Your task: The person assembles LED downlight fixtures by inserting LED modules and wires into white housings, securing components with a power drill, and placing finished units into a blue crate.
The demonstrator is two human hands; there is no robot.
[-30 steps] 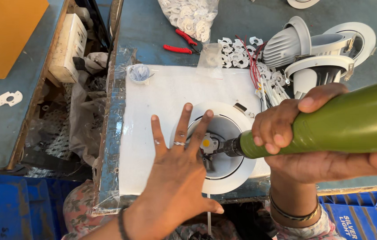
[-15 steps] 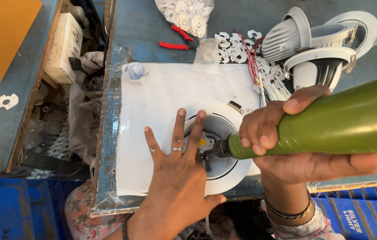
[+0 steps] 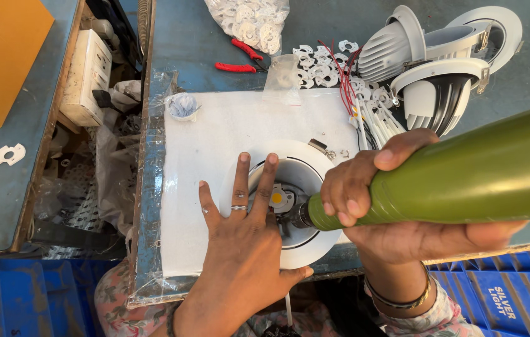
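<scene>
A round white downlight housing (image 3: 305,163) lies on a white sheet (image 3: 215,143) at the bench's near edge. A small yellow LED chip (image 3: 277,198) sits in its centre. My left hand (image 3: 243,240) lies flat on the housing's left rim, fingers spread, a ring on one finger. My right hand (image 3: 371,206) grips a green electric screwdriver (image 3: 465,171), whose dark tip meets the housing's inside just right of the chip.
Several white finned lamp housings (image 3: 440,56) stand at the back right beside red and white wires (image 3: 355,100). Red-handled pliers (image 3: 240,56) and a bag of white plastic parts (image 3: 249,22) lie behind. A small cup (image 3: 182,105) sits on the sheet's corner. Blue crates (image 3: 502,293) stand below.
The view has shifted slightly. My left hand has slid a little left along the housing's rim, and the screwdriver tip stays pressed at the housing's centre.
</scene>
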